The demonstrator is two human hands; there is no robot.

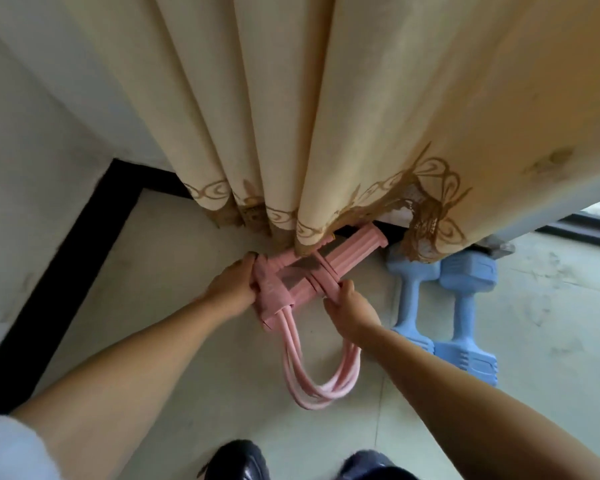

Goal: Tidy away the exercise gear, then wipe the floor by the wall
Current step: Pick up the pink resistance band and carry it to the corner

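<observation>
A pink pull-rope exerciser (340, 258) lies on the floor at the foot of the curtain, its ribbed handle bar pointing up right and its elastic tubes (321, 379) looping down toward me. My left hand (234, 287) grips the pink foot-strap end of it. My right hand (349, 311) pinches the tubes where they wrap round the bar. Two blue dumbbells (465, 306) lie side by side on the floor just right of the exerciser, their far ends under the curtain hem.
A cream curtain (326, 116) with a brown embroidered hem hangs over the wall and hides the far end of the gear. Black skirting (84, 247) runs along the white wall at left. Pale floor tiles (174, 271) surround the gear. My dark shoes (243, 462) are at the bottom.
</observation>
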